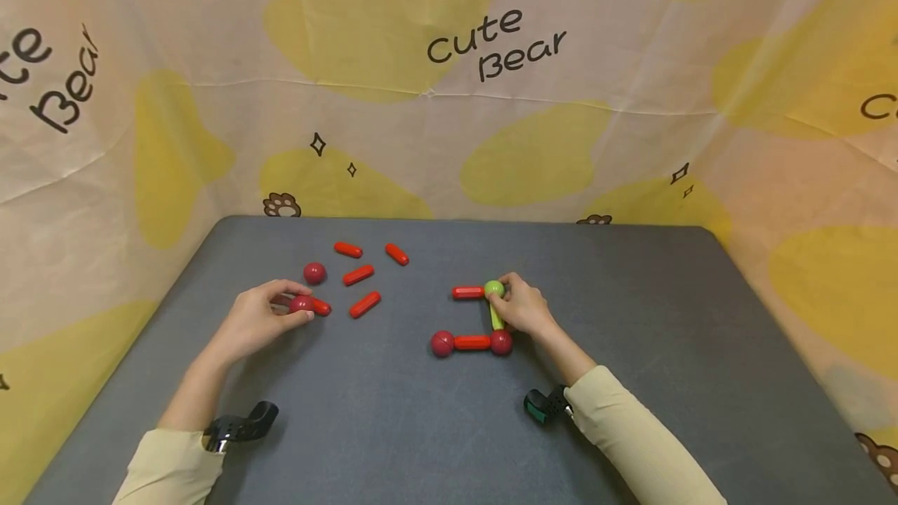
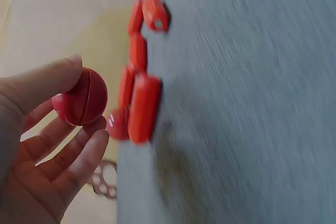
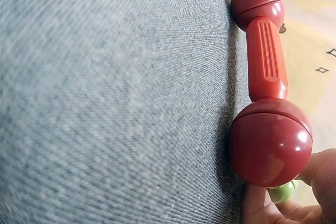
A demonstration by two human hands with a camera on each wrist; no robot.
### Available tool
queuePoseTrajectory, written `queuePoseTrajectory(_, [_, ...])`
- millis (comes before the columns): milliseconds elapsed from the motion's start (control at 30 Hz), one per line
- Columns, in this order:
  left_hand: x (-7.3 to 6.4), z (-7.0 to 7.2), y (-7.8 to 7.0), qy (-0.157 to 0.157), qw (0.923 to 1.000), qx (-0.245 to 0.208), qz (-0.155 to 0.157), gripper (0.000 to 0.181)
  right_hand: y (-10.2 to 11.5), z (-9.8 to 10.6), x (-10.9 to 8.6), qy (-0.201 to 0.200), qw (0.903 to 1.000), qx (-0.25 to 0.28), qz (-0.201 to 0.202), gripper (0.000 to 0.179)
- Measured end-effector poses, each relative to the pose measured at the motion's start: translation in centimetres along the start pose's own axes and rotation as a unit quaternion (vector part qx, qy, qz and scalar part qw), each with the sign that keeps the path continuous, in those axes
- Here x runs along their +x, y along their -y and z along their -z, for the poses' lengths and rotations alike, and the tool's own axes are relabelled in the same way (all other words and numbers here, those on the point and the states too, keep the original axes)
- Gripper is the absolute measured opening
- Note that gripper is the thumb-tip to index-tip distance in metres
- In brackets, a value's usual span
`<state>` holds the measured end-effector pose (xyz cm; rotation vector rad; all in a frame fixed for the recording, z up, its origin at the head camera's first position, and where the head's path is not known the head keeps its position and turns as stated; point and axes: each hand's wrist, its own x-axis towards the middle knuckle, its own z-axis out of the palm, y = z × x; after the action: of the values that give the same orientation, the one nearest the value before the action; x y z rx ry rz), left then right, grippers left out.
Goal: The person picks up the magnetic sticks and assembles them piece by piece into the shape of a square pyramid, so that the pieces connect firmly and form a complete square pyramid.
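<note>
My left hand (image 1: 263, 314) pinches a red ball (image 2: 80, 97) between thumb and fingers, at the left of the grey table. Close by the ball lies a red rod (image 1: 321, 307); the left wrist view shows a gap between them. My right hand (image 1: 521, 305) grips a green ball (image 1: 494, 288) at the corner of a joined shape. From that ball a red rod (image 1: 468, 292) points left, and a green rod (image 1: 496, 319) runs down to a red ball (image 1: 501, 343). Another red rod (image 1: 472, 343) links it to a second red ball (image 1: 442, 344). Fingers partly hide the green pieces.
A loose red ball (image 1: 314, 273) lies just beyond my left hand. Several loose red rods (image 1: 358, 275) are spread between it and the joined shape. The grey table (image 1: 393, 427) ends at a patterned cloth (image 1: 393, 154) behind.
</note>
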<state>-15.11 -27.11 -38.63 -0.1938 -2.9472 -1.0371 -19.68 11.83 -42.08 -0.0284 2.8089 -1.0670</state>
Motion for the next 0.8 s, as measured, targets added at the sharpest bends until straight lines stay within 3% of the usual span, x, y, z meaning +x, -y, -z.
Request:
queuePoseTrajectory(200, [1.4,-1.5,-2.6,0.001,0.9990,-0.028,-0.036,0.032,0.0,0.0,0.1,0.006,0.9999,0.007,-0.008,0.039])
queuePoseTrajectory(400, [2.7,-3.4,-4.8,0.020,0.9964,-0.072,-0.041,0.036,0.0,-0.1,0.1,0.006,0.9998,0.013,-0.010,0.039])
queuePoseTrajectory(633, [4.5,-6.5,-6.7,0.023,0.9920,-0.086,-0.090,0.034,0.0,-0.2,0.1,0.005,0.9999,0.011,-0.009,0.039])
queuePoseTrajectory(800, [5.7,-8.5,-7.7,0.037,0.9902,-0.095,-0.095,0.032,0.0,-0.2,0.2,0.003,0.9999,0.005,-0.009,0.039])
